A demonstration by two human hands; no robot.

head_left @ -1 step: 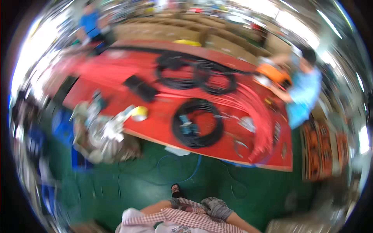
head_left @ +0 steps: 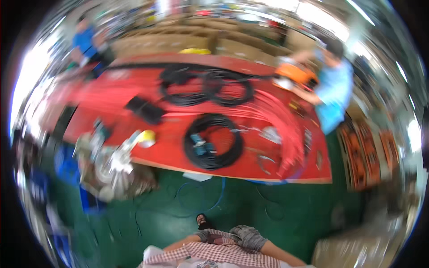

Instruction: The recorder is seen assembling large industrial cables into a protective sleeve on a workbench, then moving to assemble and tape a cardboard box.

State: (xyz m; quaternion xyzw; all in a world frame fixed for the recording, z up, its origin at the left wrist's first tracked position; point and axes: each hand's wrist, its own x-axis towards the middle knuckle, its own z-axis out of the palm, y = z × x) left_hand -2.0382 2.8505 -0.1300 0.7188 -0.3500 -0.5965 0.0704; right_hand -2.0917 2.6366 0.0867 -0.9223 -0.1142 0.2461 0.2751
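Both my forearms come in from the lower edge and end in crumpled grey cloth that looks like gloves. My left hand (head_left: 203, 235) is at the front of a red-and-white checked apron (head_left: 201, 251), and my right hand (head_left: 250, 237) is across from it. Part of the checked cloth lies between them. The fingers are too blurred and covered to make out, so I cannot tell whether they grip the cloth. Both hands are well apart from the red table (head_left: 165, 156) ahead. On its near side lies a coil of black cable (head_left: 235, 149) with a blue-green piece (head_left: 203, 146) inside the ring.
More black cable coils (head_left: 230, 87) and long red strands (head_left: 279, 120) cover the table. A co-worker (head_left: 333, 89) handles an orange object (head_left: 297, 73) at the right; another person (head_left: 85, 42) is far left. A bulging sack (head_left: 134, 181), orange-filled crates (head_left: 366, 156) and floor cables (head_left: 222, 192) surround it.
The table, the things on it and the co-worker have shifted left in the view, and the table's right end sits slightly higher. My arms keep nearly the same place.
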